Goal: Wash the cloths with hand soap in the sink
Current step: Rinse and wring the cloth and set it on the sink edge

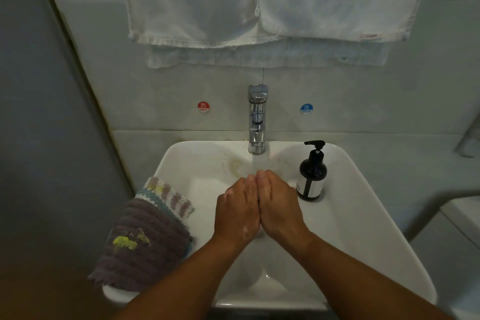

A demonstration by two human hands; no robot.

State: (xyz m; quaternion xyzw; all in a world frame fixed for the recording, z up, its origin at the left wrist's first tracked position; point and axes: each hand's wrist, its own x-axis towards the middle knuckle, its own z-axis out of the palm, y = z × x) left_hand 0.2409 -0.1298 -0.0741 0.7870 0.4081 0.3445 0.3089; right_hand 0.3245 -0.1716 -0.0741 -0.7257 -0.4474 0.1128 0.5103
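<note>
From the head camera, the white sink (pixel 368 218) fills the lower middle of the picture. Both hands reach over the basin, side by side and touching along their inner edges. The left hand (pixel 237 212) and right hand (pixel 280 205) are wet, with a few suds on them. Their fingers are loosely extended toward the back rim and grip nothing.

The fingertips sit just below the chrome tap (pixel 257 122), which stands at the middle of the back rim. What looks like a pale stream of water falls from it.

The cloths lie stacked on the sink's left rim, apart from the hands. A ribbed purple cloth (pixel 148 244) with a yellow smear lies on top. A crocheted striped cloth (pixel 170 193) shows past its far end, with a teal edge between them.

A dark pump bottle of soap (pixel 311 176) stands upright near the back right corner, just beside the right hand.

On the wall hang white towels (pixel 259 8). Below them, a red HOT sticker (pixel 203 107) and a blue COLD sticker (pixel 306 108) flank the tap.
</note>
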